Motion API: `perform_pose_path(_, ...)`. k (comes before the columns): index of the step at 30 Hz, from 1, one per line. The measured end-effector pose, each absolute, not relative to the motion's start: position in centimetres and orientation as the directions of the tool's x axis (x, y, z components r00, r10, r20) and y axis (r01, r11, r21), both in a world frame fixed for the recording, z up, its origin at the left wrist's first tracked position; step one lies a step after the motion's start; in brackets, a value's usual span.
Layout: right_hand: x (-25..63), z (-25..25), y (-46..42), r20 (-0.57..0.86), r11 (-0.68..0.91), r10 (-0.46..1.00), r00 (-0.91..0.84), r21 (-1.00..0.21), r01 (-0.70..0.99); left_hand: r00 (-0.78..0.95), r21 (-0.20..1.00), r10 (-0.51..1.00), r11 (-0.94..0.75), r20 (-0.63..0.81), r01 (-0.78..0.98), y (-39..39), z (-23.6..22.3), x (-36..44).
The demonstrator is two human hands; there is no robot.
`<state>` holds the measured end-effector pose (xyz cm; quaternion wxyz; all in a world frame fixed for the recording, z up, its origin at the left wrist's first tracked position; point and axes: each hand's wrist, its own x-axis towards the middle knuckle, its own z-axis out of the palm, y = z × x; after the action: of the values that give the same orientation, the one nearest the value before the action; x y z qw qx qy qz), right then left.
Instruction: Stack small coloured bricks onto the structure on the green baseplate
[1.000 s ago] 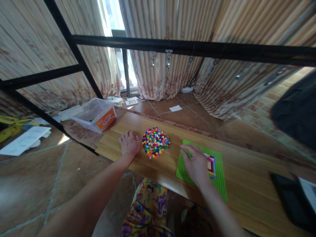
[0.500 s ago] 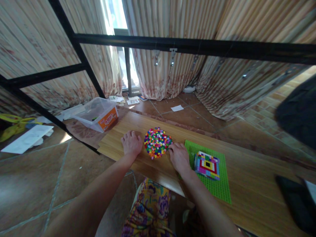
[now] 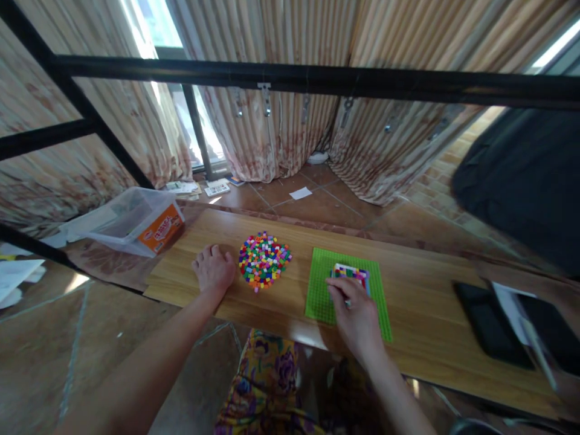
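My left hand point(image 3: 214, 267) lies open, palm down, on the wooden board, just left of a heap of small multicoloured building bricks point(image 3: 264, 260). On the right, a green studded baseplate point(image 3: 321, 284) carries a low square brick build point(image 3: 351, 270) with a white and coloured top. Over this build is my right hand point(image 3: 356, 308), thumb and fingers pinched together. A tiny pale piece, seemingly a brick, shows at its fingers; most of it is hidden. The hand covers the build's near part, so I cannot tell whether the fingers touch it.
A clear plastic box point(image 3: 131, 226) with an orange label stands past the board's left end. Dark flat devices point(image 3: 492, 323) and a white paper point(image 3: 510, 305) lie at the right. A black metal bar point(image 3: 290, 78) crosses in front of the curtains point(image 3: 281, 133).
My right hand has moved right, from the edge of the brick heap to above the build on the baseplate. The left hand stays beside the heap. The view has swung to the right.
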<state>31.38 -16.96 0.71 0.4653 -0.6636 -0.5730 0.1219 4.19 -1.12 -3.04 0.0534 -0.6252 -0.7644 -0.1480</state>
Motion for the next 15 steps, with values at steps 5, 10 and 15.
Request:
perform_pose_path(5, 37.3, -0.6, -18.8, 0.223, -0.137, 0.766, 0.603, -0.859, 0.492, -0.214, 0.154, 0.935, 0.176, 0.283, 0.972, -0.9, -3.2, 4.1)
perform_pose_path(10, 39.7, -2.1, -18.4, 0.129, -0.205, 0.689, 0.713, -0.910, 0.362, -0.207, 0.141, 0.933, 0.172, 0.294, 0.975, -0.8, -3.3, 4.0)
perform_pose_path(15, 39.3, -2.1, -17.3, 0.165, -0.177, 0.713, 0.682, -0.898, 0.403, -0.203, 0.129, 0.939, 0.173, 0.277, 0.976, -1.0, -2.8, 4.2)
